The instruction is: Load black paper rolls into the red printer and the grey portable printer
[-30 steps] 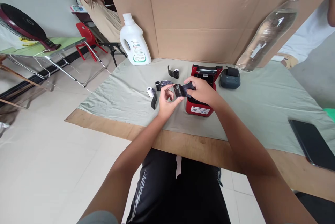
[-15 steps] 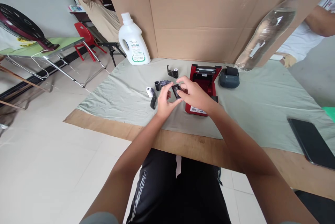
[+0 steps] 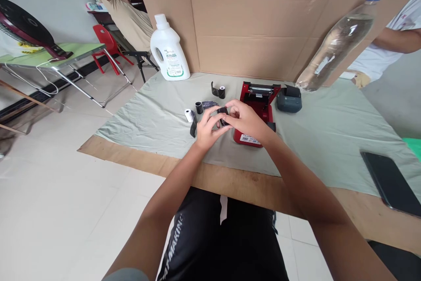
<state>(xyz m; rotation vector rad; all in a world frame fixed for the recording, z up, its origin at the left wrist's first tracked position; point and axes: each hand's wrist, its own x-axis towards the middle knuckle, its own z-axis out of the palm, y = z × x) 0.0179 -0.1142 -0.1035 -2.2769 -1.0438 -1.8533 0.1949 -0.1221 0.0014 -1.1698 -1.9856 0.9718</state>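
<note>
A brown cardboard panel (image 3: pixel 263 22) stands along the far edge of the cloth-covered desk (image 3: pixel 329 136), a person in tan (image 3: pixel 131 26) beyond it on the left and another in white (image 3: pixel 378 59) on the right. In front of it, a tall clear bottle (image 3: pixel 345 40) leans on the right, while a white jug (image 3: pixel 171 55) is at the far left corner. A red machine (image 3: pixel 263 110), lid raised, sits just beyond the right grip (image 3: pixel 245 119), which hides part of its front; a black phone (image 3: pixel 391 182) lies well apart at the right. Beside the machine is a small dark device (image 3: pixel 289 100); left of it, three small rolls (image 3: pixel 199 108) with dark tails rest on the cloth. Compared with one second ago, the right grip has shifted left and no black strip stretches between the hands any more; more of the machine's red interior shows. The black roll (image 3: pixel 224 117) is held above the desk between both hands: the left grip (image 3: pixel 208 129) is closed around its left side, and the right grip pinches it from the other side, fingers partly covering it.
</note>
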